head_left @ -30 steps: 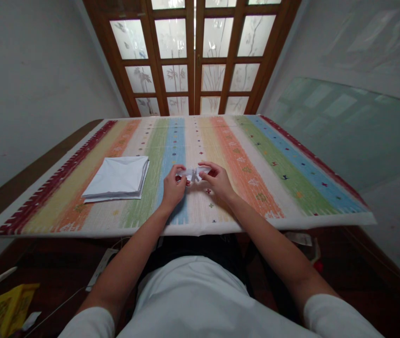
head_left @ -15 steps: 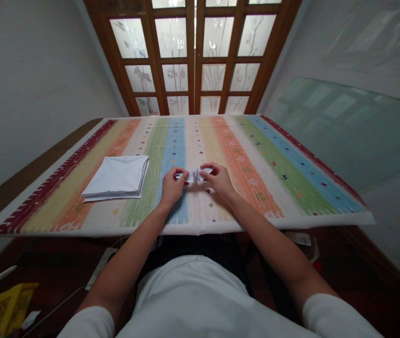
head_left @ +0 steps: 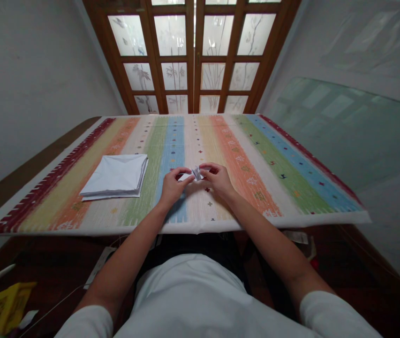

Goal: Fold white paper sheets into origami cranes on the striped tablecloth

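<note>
**Hands at a small paper fold.** The left hand (head_left: pixel 173 186) is curling inward, its thumb and fingertips pinching one end of a small folded paper piece (head_left: pixel 195 174). The right hand (head_left: pixel 217 180) is curling the same way and pinching the other end. Neither hand is fully closed, and the two are almost touching. The paper piece is sitting between them over the striped cloth (head_left: pixel 192 225), a small peak rising at its middle; whether it is touching the cloth cannot be told. Good handling here means pinching close to the ends, pressing each crease with the thumbs and pulling evenly, so that the peak stays centred and the thin paper is not crumpled. Compared with the frame half a second earlier, the hands are sitting closer together, and the paper piece is showing less of its flat ends and a sharper peak. Further left, a stack of folded white sheets (head_left: pixel 114 176) is lying on the cloth, well apart from the hands. The cloth is covering a wooden table (head_left: pixel 34 170), and beyond it a glazed wooden door (head_left: pixel 192 61) is standing closed.
</note>
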`<state>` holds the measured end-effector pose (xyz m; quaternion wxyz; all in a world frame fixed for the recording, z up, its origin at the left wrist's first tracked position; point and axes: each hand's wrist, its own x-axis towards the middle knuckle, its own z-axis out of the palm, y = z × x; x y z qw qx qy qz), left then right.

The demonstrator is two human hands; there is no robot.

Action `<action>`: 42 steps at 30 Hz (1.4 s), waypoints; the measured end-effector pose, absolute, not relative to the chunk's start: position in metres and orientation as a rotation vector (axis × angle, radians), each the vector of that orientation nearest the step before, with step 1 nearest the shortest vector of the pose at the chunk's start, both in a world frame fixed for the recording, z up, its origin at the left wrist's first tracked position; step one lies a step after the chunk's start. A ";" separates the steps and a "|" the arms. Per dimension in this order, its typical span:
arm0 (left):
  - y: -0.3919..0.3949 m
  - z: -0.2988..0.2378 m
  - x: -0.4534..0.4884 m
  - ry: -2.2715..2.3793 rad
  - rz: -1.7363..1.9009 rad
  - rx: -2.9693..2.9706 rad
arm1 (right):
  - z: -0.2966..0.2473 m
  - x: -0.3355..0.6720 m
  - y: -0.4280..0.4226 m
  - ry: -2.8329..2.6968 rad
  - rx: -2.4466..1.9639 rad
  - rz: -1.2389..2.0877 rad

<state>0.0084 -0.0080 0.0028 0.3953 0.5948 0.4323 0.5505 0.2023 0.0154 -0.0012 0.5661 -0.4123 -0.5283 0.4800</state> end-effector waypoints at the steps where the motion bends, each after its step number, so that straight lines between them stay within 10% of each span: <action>1: -0.009 0.004 0.008 1.111 1.398 1.514 | 0.000 0.203 0.015 -1.248 -0.978 1.143; 42: -0.006 0.007 0.007 1.021 1.384 1.188 | -0.003 0.208 0.017 -1.053 -0.869 1.445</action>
